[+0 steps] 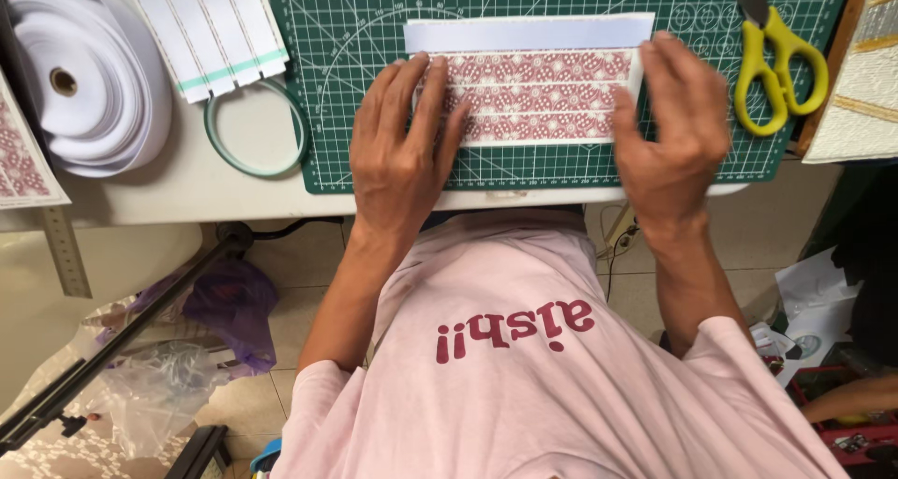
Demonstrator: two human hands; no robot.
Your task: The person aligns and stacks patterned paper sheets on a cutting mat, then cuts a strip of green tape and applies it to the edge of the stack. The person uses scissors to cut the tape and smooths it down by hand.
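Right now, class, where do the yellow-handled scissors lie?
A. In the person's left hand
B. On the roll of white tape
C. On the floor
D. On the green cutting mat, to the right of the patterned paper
D: the scissors rest on the cutting mat, right of the patterned paper; neither hand holds them.

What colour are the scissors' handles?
Yellow. The scissors lie on the green mat, right of the right hand; the head view shows them.

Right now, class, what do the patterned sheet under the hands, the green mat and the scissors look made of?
Patterned sheet: probably paper, matte, lying flat with crisp folds. Green mat: likely matte rubbery plastic with printed grid. Scissors: grey metal blades, glossy yellow plastic handles.
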